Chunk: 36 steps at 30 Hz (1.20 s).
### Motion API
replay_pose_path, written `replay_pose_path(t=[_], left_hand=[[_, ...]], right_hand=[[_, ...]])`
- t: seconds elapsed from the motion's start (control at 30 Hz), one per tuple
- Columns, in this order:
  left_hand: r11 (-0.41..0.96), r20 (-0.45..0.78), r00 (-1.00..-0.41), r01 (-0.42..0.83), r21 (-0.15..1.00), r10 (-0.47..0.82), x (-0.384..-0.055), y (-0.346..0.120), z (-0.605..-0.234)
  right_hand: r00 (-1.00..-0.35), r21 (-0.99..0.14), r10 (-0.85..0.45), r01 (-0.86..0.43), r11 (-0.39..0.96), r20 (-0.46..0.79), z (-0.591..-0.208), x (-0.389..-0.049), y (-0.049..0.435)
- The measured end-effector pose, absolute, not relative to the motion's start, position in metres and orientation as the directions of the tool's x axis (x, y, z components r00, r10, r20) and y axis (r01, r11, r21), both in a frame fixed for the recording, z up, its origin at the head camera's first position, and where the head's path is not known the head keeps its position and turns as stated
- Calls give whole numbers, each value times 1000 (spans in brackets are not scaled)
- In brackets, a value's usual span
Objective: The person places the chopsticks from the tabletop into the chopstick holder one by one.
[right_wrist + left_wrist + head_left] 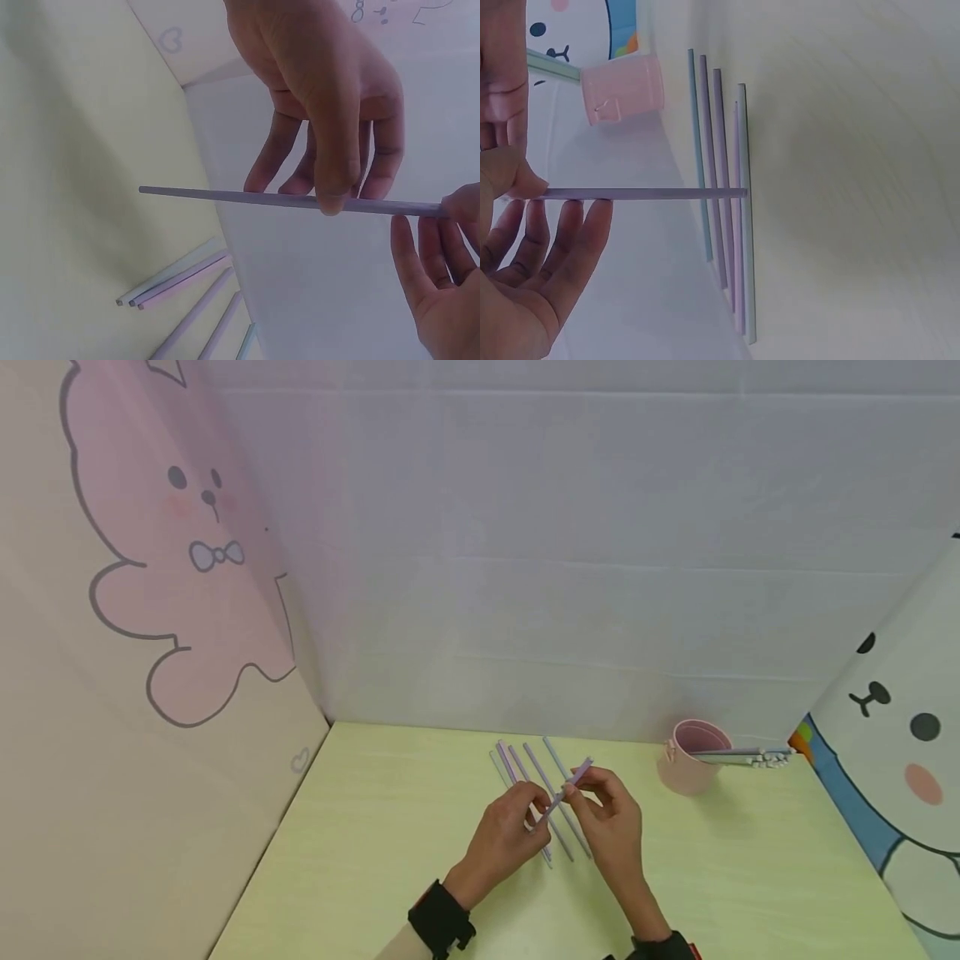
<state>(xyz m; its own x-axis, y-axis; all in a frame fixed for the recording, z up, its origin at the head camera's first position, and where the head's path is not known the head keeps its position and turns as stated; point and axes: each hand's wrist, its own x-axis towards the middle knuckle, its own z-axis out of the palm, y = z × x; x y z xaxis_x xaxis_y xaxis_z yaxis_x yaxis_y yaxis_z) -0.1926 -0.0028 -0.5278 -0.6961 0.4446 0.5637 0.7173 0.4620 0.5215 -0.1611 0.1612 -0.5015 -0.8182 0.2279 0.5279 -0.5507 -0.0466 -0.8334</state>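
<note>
Both hands hold one thin lilac stick point(557, 802), straw-like in shape, raised over the table. My left hand point(510, 827) pinches it between thumb and fingers, as the right wrist view shows with the left hand point(322, 67) uppermost. Close beside it, my right hand point(613, 827) pinches the stick toward its far end. Under the hands several similar sticks point(751, 262) in lilac, pink and pale blue-green lie side by side, slightly fanned. The hands hide part of them in the head view.
To the right stands a pink cup point(677, 774) near the back wall, with a bundle of pale sticks point(742, 758) leaning out over its rim. A pale yellow table point(390, 827) meets a white back sheet point(570, 560) and printed side panels.
</note>
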Motion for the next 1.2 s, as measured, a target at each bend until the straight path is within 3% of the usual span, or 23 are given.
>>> replay_pose_path(t=[0.3,0.57,0.73,0.9,1.2], left_hand=[[482,546,-704,709,514,454,-194,-11,-541],[634,408,-841,537,557,354,-202,-24,-565],[735,321,-911,402,546,259,-210,-29,-578],[776,293,-934,337,533,204,-214,-32,-586],[805,273,-950,281,523,154,-223,-27,-585]], right_hand=[[-769,-787,304,-611,-89,562,-483,-163,184],[-671,-716,429,-694,-75,605,-462,-166,227],[-577,-666,485,-746,13,657,-451,-165,254],[-488,-640,547,-759,119,680,-436,-157,274],[-354,-658,580,-583,476,733,-419,-158,318]])
